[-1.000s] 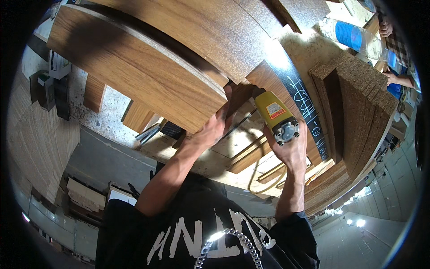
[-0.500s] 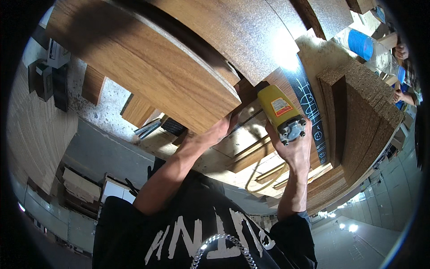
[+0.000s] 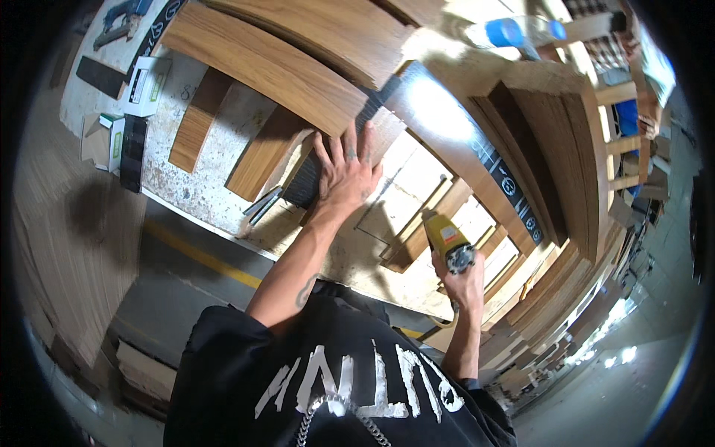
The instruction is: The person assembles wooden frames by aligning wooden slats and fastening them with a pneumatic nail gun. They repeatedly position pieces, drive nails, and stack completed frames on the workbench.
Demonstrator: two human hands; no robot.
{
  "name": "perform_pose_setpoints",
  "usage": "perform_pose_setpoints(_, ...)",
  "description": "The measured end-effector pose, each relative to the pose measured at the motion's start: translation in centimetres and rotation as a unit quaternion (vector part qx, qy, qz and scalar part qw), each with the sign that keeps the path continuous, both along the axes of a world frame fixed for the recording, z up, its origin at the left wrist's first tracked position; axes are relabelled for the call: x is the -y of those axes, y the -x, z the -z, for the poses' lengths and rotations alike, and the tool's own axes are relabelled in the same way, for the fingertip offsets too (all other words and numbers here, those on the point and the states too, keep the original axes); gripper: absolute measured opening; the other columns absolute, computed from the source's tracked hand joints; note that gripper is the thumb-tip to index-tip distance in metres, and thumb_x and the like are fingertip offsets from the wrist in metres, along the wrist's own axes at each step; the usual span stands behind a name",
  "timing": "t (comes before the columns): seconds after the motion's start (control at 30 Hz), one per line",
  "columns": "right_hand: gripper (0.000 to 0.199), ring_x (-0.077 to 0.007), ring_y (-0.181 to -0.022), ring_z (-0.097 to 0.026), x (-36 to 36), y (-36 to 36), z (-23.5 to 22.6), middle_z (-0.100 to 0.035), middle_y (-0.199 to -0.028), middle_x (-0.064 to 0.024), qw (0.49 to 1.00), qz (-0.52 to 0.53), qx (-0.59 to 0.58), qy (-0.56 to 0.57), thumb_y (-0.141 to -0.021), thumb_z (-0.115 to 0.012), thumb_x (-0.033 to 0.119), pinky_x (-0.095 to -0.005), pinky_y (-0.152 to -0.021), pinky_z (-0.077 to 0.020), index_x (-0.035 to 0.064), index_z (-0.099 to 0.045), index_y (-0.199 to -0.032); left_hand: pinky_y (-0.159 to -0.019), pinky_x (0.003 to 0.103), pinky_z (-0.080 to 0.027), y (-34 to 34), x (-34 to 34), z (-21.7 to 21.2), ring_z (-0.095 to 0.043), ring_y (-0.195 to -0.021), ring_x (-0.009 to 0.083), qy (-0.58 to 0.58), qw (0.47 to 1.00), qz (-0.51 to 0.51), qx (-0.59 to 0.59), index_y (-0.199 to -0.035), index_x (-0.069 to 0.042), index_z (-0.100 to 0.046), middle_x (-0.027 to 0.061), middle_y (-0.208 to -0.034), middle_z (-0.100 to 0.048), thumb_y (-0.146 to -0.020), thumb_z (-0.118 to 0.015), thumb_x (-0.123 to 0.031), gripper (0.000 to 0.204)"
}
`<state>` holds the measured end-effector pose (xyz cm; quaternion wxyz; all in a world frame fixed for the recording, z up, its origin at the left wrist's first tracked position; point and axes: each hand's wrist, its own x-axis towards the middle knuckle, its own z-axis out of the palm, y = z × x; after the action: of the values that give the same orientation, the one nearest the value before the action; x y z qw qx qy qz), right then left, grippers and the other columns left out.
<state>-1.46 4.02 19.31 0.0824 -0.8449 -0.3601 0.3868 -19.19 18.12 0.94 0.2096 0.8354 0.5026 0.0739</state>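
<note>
My right hand (image 3: pixel 465 284) is closed round the handle of a yellow air nail gun (image 3: pixel 448 240), held above the bench. Its dark nose points away from me, over a frame of narrow wood strips (image 3: pixel 424 232). My left hand (image 3: pixel 347 175) lies with its fingers spread on the dark, brown-edged boards. Its fingertips reach the near right end of a wood-grain panel (image 3: pixel 261 61). Right of the fingers runs a long brown board (image 3: pixel 447 153) with a glossy dark strip along it; white drawings mark the strip.
Loose brown boards (image 3: pixel 199 123) and small boxes (image 3: pixel 147 83) lie on the pale bench (image 3: pixel 167 167) at left. Stacked panels (image 3: pixel 570 138) stand at right. A clear bottle with a blue band (image 3: pixel 505 33) lies at the back. Another person's hand (image 3: pixel 649 119) shows at far right.
The nail gun has moved back toward me and down, off the panel's end. My left hand has come from under the panel to lie spread on top. The view has shifted.
</note>
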Motion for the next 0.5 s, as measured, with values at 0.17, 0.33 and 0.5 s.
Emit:
perform_pose_setpoints(0.17,0.038,-0.0315,-0.074,-0.074,11.1,0.8,-1.8,-0.073,-0.080,-0.0219,0.988,0.145,0.031,0.041,-0.078,-0.076,0.022,-0.0392,-0.069,-0.0564,-0.0086,-0.070,-0.100,-0.114,0.073,-0.012,-0.4,0.0,0.9,-0.018,-0.146,0.0527,-0.056,0.998,-0.004,-0.007,-0.161,-0.008,-0.024,0.0292,-0.165,-0.013,-0.090,-0.068,-0.047,0.091)
perform_pose_setpoints(0.33,0.037,-0.0198,-0.065,-0.070,27.3,-4.4,2.4,-0.073,-0.074,-0.0146,0.958,0.287,0.022,0.011,-0.076,-0.080,0.028,-0.0347,-0.063,-0.0539,-0.0051,-0.072,-0.091,-0.113,0.069,-0.020,0.6,-0.8,1.4,-0.027,-0.145,0.0505,-0.132,0.990,0.036,-0.039,-0.154,-0.007,-0.038,0.0260,-0.162,-0.028,-0.092,-0.063,-0.053,0.081)
perform_pose_setpoints(0.5,0.033,-0.0436,-0.078,-0.072,41.5,-14.9,7.2,-0.072,-0.078,-0.0280,0.913,0.372,0.163,0.039,-0.079,-0.076,0.027,-0.0473,-0.067,-0.0554,-0.0059,-0.072,-0.078,-0.116,0.060,-0.023,4.7,4.7,-0.3,-0.034,-0.145,0.0430,-0.140,0.990,-0.018,0.008,-0.149,-0.005,-0.048,0.0236,-0.158,-0.038,-0.098,-0.059,-0.042,0.064)
